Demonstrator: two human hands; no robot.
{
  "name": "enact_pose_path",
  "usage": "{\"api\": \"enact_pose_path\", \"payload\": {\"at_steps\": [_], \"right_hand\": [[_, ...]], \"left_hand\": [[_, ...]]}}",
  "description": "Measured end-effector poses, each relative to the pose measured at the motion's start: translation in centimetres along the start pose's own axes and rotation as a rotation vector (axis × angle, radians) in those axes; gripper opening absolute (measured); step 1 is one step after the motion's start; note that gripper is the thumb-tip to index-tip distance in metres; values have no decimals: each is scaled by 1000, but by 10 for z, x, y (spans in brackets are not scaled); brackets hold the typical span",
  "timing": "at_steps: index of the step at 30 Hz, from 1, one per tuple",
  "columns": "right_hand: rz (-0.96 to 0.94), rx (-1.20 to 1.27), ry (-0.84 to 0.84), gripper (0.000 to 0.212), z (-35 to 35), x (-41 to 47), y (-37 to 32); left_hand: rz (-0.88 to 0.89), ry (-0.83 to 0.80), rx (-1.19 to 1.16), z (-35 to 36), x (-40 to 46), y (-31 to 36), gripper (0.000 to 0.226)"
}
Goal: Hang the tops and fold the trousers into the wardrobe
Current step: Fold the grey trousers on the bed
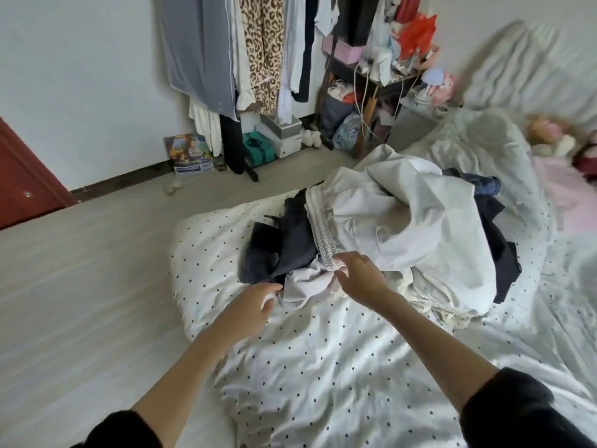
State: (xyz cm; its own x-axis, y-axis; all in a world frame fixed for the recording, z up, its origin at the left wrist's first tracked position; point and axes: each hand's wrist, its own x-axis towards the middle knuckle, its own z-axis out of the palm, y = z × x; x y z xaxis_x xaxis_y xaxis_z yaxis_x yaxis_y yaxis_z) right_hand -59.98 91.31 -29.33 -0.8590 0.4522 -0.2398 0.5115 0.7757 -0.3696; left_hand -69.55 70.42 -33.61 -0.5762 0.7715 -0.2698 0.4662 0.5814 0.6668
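A heap of clothes sits on the white black-dotted quilt (323, 367), and on top of it lies the pale grey cotton pair of trousers with a ribbed elastic waistband (403, 221). The waistband strip runs as a long axis from about 11 o'clock down to 5 o'clock, ending right at the right hand (358, 276). That hand's fingers curl onto the near end of the waistband, seemingly pinching it, though the grip itself is partly hidden. The left hand (255, 305) lies at 8 o'clock from the right, just beside it, fingers bent around a loose fold of the same pale cloth at the heap's near edge. A dark charcoal crumpled garment (284, 250) lies at 11 o'clock from the left hand, under the trousers. The right hand is nearer the waistband, so lifting probably starts there, toward the crowded clothes rail (268, 43) at 12 o'clock
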Motion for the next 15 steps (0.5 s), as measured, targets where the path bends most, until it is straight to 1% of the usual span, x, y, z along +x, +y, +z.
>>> {"api": "enact_pose_path", "payload": {"at_steps": [3, 5, 8, 10, 12, 13, 15], "right_hand": [[9, -249, 27, 48, 6, 42, 14], [32, -393, 13, 59, 13, 69, 24], [107, -612, -76, 93, 26, 93, 42], [194, -710, -152, 105, 37, 106, 58], [251, -743, -166, 105, 45, 114, 74], [255, -749, -145, 102, 45, 115, 77], [198, -725, -41, 93, 43, 122, 82]], "left_hand": [[52, -46, 49, -7, 51, -9, 46], [91, -87, 99, -10, 89, -16, 50], [164, -124, 282, -3, 129, -22, 56], [192, -172, 363, 6, 152, -27, 59], [223, -216, 406, 16, 168, -31, 61], [236, -222, 412, 19, 170, -31, 62], [277, -234, 420, 26, 187, -32, 66]]}}
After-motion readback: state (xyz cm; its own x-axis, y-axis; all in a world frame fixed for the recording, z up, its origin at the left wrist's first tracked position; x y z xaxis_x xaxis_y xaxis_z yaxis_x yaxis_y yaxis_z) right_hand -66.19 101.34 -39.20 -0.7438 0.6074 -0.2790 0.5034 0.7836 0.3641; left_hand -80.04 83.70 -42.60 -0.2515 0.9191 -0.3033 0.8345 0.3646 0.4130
